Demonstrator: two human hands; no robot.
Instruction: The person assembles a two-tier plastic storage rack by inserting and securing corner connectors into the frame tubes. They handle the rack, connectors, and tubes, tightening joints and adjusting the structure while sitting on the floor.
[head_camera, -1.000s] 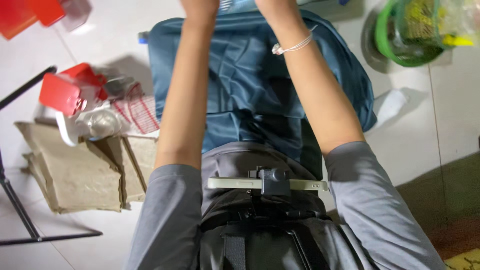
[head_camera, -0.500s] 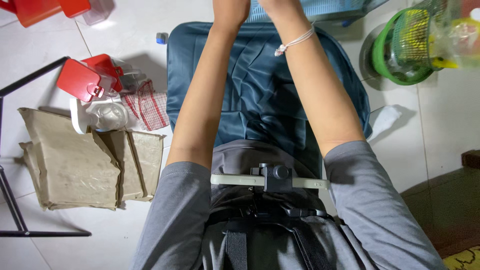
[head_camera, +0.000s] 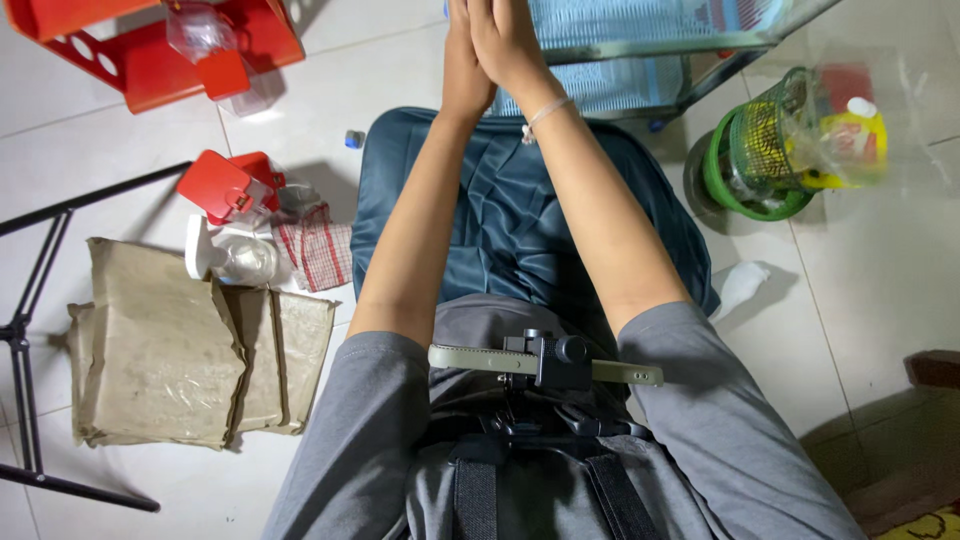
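My left hand and my right hand are pressed flat together, palm to palm, fingers pointing away from me, at the top middle of the head view. Neither holds anything. A thin white band circles my right wrist. Both forearms stretch out over a dark blue cloth that covers my lap. Just beyond the fingertips stands a light blue mesh rack with a metal frame.
On the white tiled floor to the left lie brown paper packages, a red plastic box, a clear container, a checked cloth, a black tripod leg and a red stool. A green basket holding a yellow bottle stands right.
The view has tilted up, so both hands now show. They are joined palm to palm; before, they were cut off at the top edge.
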